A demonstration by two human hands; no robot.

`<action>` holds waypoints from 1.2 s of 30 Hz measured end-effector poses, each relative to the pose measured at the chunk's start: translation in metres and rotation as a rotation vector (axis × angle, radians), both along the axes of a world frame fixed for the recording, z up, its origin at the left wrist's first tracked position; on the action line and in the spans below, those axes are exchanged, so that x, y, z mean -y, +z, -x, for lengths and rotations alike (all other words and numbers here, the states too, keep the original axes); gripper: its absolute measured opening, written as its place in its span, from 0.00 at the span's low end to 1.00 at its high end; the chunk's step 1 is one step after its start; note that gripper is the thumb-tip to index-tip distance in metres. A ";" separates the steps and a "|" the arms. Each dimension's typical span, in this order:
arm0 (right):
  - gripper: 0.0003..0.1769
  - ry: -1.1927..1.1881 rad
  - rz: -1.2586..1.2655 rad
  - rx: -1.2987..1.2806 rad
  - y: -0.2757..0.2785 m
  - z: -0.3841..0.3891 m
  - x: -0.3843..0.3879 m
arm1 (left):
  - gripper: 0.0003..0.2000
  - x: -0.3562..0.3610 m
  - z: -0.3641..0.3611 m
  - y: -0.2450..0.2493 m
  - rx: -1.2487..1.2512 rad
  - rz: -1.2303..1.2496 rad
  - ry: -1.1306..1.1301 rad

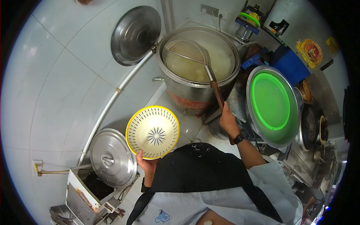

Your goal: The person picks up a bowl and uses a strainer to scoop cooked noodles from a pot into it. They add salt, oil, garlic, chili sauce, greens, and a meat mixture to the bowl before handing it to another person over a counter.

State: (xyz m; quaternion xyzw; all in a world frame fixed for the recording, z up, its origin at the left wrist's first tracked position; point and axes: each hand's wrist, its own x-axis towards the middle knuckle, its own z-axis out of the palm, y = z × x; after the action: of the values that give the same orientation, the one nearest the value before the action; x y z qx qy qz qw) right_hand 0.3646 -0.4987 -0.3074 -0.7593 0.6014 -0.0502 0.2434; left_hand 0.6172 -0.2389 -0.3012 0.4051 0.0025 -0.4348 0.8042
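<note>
In my left hand [146, 162] is a cream plastic colander [153, 123] with a yellow rim and a dark star pattern of slots. My thumb lies over its near rim, and nothing shows inside. My right hand [228, 120] is closed around the wooden handle of a long wire strainer [213, 77]. The strainer's round head reaches over the large steel pot [180, 80] and overlaps its cloudy, pale liquid [221, 62]. The colander is in front of the pot, to its lower left.
A steel lid [135, 35] leans on the tiled wall; another lid [112, 159] stands at lower left by a metal box [80, 193]. White pipe [108, 103] runs along the wall. At right, a steel basin [272, 137] holds a green basin [270, 101]; several pans stand beyond.
</note>
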 end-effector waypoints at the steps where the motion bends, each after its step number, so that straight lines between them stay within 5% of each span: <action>1: 0.39 0.001 -0.005 -0.015 0.002 0.000 0.000 | 0.27 -0.001 0.000 0.000 -0.020 -0.002 -0.005; 36: 0.39 -0.037 -0.053 -0.009 -0.002 -0.009 -0.003 | 0.26 0.007 -0.010 0.006 -0.001 -0.015 0.010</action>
State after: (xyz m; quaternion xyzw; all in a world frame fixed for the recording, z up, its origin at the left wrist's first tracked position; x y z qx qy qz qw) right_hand 0.3731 -0.4952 -0.3091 -0.7414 0.6178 -0.0352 0.2597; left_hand 0.6268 -0.2463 -0.2951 0.4111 0.0083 -0.4310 0.8032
